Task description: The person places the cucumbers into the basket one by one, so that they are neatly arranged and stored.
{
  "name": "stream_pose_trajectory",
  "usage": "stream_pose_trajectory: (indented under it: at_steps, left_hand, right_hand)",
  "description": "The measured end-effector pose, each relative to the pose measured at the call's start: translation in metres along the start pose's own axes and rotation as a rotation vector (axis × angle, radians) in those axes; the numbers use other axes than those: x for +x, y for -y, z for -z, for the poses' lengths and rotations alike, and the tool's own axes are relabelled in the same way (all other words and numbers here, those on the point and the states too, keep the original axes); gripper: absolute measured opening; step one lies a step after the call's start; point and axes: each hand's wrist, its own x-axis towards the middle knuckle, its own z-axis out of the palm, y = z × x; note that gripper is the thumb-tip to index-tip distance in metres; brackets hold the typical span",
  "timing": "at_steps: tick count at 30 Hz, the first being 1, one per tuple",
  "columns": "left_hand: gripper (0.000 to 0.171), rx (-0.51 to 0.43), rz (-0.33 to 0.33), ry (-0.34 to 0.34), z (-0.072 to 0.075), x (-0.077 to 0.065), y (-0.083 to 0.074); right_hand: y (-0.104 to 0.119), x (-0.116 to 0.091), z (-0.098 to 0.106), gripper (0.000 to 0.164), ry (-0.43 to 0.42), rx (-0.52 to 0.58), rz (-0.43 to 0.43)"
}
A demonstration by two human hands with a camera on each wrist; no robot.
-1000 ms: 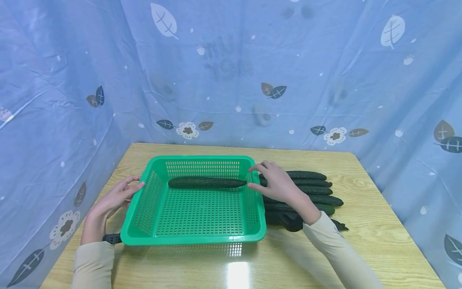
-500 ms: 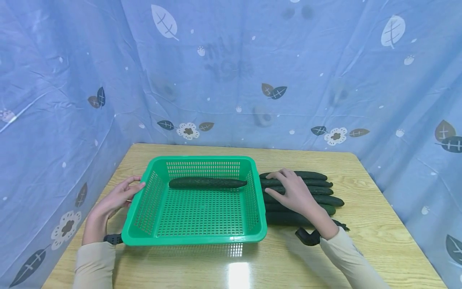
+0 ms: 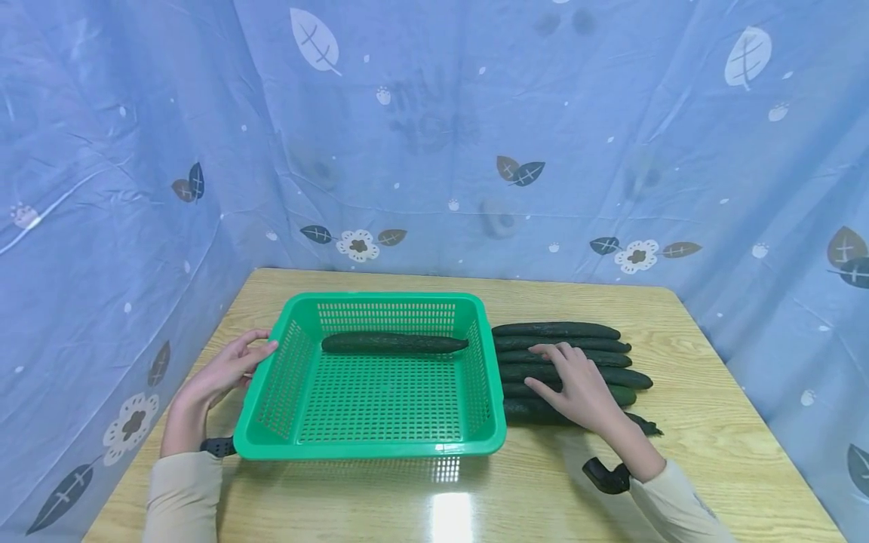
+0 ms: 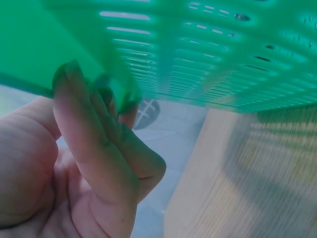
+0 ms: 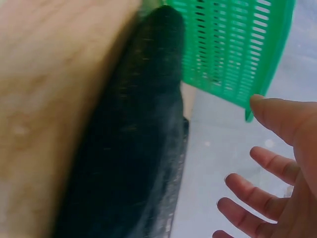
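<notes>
A green plastic basket (image 3: 370,451) stands on the table with one dark green cucumber (image 3: 394,344) lying lengthwise inside, towards the back. At its left side, my left hand (image 3: 227,369) pinches the rim, fingers curled beneath it in the left wrist view. My right hand (image 3: 577,388) hovers over a row of several cucumbers (image 3: 557,330) lying side by side just right of the basket. Its fingers are spread and hold nothing. From close up, the right wrist view shows a long dark cucumber (image 5: 133,129) beside the hand, with the basket wall (image 5: 218,49) behind.
Light wood shows on the table (image 3: 577,298) behind the cucumbers and in front of the basket. A blue patterned curtain (image 3: 434,136) hangs along the back and both sides. Black straps cross both wrists.
My right hand has moved from the basket's right rim to the right and nearer, over the row of cucumbers. The left hand keeps its hold on the rim, and the basket stays put.
</notes>
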Motion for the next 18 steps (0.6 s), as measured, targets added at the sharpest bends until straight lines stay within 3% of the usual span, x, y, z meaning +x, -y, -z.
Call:
stream_pose_trajectory:
  at_steps: [18]
  left_hand:
    - [0.058,0.001,-0.002,0.006,0.0,0.0,0.0]
  right_hand:
    - [-0.013,-0.048,-0.014,0.052,0.097,-0.007,-0.144]
